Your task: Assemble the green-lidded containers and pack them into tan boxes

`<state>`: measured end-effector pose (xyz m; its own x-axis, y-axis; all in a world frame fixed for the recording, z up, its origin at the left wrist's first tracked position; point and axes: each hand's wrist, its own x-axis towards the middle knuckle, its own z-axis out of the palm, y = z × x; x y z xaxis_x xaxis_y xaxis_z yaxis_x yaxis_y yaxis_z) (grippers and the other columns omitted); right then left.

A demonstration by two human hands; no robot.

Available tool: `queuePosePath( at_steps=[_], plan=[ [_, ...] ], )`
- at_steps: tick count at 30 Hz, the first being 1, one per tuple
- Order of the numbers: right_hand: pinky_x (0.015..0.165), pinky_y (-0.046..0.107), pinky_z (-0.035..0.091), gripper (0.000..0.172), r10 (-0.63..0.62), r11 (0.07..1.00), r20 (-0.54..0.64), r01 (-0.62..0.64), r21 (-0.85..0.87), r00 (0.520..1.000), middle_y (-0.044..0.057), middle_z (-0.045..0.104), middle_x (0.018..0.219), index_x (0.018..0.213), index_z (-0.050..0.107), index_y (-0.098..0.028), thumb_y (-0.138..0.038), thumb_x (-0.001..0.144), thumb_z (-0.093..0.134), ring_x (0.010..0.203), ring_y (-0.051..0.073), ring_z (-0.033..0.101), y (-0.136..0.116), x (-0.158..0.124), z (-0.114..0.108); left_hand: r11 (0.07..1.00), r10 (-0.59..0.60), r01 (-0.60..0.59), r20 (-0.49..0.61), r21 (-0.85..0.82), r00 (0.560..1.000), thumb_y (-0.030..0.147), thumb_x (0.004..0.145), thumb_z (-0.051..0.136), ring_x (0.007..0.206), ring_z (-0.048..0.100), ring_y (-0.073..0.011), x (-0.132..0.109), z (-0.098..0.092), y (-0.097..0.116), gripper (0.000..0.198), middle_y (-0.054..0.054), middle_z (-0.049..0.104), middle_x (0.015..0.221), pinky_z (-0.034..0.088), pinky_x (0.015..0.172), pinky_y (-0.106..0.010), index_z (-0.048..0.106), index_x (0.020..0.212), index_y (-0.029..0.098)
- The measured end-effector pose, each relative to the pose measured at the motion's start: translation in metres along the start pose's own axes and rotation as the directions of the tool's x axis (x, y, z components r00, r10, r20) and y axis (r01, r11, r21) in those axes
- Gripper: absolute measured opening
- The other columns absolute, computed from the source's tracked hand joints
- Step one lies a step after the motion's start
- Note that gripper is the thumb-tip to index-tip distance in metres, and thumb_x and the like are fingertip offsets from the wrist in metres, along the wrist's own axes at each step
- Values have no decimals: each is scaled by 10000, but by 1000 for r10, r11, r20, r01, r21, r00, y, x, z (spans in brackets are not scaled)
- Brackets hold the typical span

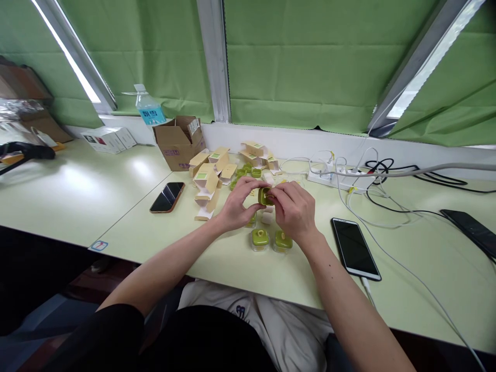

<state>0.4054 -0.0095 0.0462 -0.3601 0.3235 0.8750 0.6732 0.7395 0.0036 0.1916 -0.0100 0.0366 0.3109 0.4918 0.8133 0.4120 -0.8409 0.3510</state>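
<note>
My left hand [243, 204] grips a small square green lid [264, 196] by its edges, thumb below and fingers above. My right hand [295, 209] pinches at the lid's face from the right; its fingertips cover part of it, and any small piece between them is hidden. Below the hands, two small clear containers with green lids stand side by side, a left container [260, 239] and a right container [282, 241]. More green lids [248, 170] lie in a cluster behind my left hand. Small pale pieces [266, 217] lie under the hands.
Opened small cartons [207, 178] lie left of the hands, before a brown cardboard box [180, 144] and a water bottle [149, 106]. A dark phone [167, 197] lies left, a white-edged phone [355, 248] right. Cables run from a power strip [341, 178] across the right side.
</note>
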Motion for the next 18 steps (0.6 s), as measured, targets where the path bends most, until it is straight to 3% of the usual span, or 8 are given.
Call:
queuePosePath(
  at_steps=[11,18],
  plan=[
    [713,345,443,289,47,996,28,-49,77,999,50,742,906,949,821,-242,-119,1064,586,832,195,614,0,-1,2,999,31,-31,-10,-28,999,207,1005,766,1291,787,-272,-6,4,-2,484,-118,807,1386,661,1121,-459,679,1480,241],
    [660,321,397,299,65,996,72,-69,56,995,36,692,873,951,851,-257,-148,1067,597,769,166,592,2,-2,3,988,-2,2,-3,-154,1000,239,987,819,1345,774,-274,-11,9,-16,546,-122,796,1426,645,1176,-460,664,1511,258]
  ],
)
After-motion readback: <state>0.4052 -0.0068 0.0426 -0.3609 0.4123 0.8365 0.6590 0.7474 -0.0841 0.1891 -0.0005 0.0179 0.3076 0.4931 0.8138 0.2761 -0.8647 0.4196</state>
